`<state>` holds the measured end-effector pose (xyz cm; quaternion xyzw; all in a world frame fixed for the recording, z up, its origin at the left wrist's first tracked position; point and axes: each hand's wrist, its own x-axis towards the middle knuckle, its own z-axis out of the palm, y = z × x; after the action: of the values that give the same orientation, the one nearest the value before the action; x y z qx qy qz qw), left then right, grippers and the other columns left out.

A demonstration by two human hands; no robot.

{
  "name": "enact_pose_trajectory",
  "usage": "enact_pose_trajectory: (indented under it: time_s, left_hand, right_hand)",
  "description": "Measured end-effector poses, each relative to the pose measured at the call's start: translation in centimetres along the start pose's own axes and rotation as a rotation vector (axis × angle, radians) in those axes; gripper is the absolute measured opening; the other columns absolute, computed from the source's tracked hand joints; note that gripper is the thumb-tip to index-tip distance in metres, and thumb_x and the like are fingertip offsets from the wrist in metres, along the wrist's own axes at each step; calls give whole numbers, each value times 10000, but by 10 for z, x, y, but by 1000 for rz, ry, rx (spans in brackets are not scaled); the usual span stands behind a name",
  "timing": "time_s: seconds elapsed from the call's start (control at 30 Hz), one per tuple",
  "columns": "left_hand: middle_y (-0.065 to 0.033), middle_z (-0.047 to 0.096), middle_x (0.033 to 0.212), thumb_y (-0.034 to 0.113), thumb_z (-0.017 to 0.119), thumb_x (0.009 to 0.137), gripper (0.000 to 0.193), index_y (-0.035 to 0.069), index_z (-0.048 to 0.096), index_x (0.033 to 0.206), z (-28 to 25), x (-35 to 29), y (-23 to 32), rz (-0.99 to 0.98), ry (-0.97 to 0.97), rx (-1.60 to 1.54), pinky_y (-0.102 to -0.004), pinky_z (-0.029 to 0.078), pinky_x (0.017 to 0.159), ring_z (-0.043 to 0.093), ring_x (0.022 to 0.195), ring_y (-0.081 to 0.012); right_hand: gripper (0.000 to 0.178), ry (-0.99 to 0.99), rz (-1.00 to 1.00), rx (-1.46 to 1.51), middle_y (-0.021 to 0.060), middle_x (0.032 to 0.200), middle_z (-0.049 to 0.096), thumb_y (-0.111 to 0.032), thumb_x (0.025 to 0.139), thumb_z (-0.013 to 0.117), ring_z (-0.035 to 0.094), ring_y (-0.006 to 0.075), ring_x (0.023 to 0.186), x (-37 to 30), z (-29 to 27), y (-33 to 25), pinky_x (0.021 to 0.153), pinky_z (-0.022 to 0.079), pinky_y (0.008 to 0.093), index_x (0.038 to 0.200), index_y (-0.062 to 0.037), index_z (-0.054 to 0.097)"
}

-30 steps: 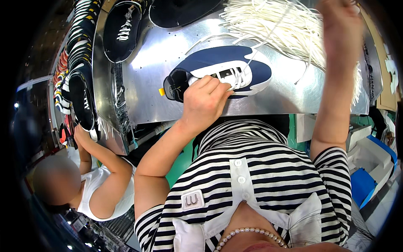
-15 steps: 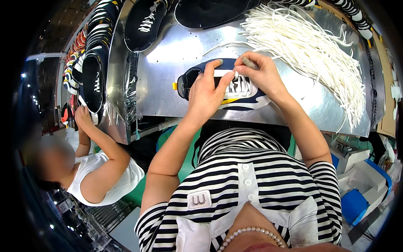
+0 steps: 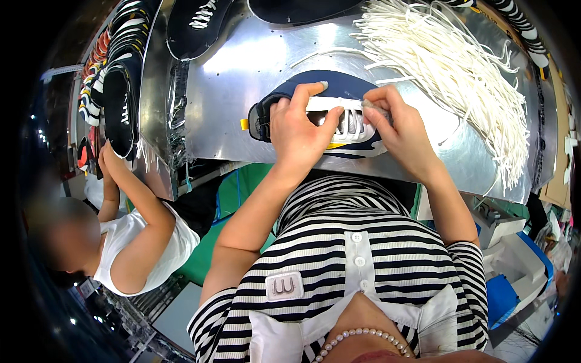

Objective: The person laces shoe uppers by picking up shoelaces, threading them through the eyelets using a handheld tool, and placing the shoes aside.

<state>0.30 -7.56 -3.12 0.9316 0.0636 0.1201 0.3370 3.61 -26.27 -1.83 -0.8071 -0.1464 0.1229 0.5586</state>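
A navy shoe upper with a white eyelet strip and a yellow accent lies on the metal table, its heel toward the left. White shoelace crosses its throat in several rows. My left hand grips the heel half, thumb by the opening and index finger stretched over the navy side. At the toe end of the lacing, my right hand pinches the shoelace between thumb and fingertips, which mostly hide it. A greyish cover is around one of its fingers.
A big bundle of loose white laces spreads over the right of the metal table. Black uppers lie at the far edge. Stacked uppers line the left, where another person's hands work. Boxes stand lower right.
My right hand has moved right, away from my left thumb, to the toe end of the lacing. My left hand stays on the upper. The view has shifted slightly.
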Motion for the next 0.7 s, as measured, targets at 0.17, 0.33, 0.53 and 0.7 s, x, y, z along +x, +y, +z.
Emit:
enact_pose_trajectory:
  time_s: [0.17,0.33,0.53,0.7]
  left_hand:
    - [-84,693,935,220,819,728,412,92,654,1083,-2,-1,5,39,-8,-11,-366,469,810,603,858,-257]
    - [-90,697,947,171,779,765,366,76,650,1094,-1,-8,5,89,-15,-38,-359,470,801,599,828,-254]
    - [-122,685,863,66,677,805,264,56,651,1068,-1,-9,4,175,-12,-182,-402,448,675,565,630,-303]
    - [-134,685,862,80,707,822,331,20,612,1133,-15,-7,-3,-294,-154,-694,-341,502,765,638,768,-243]
  right_hand:
    - [177,-30,-144,-193,171,808,684,-143,906,606,658,326,719,-3,-2,1,639,502,381,1022,-10,596]
    - [143,-65,-171,-368,158,774,679,-127,891,589,650,339,685,2,5,3,616,497,412,993,-28,578]
    - [191,-81,-235,-663,203,731,660,-57,834,565,669,366,698,22,31,-8,600,519,447,975,36,476]
    - [188,-89,-14,-486,136,796,668,-206,922,586,650,291,727,6,-25,-20,636,475,375,1053,-72,596]
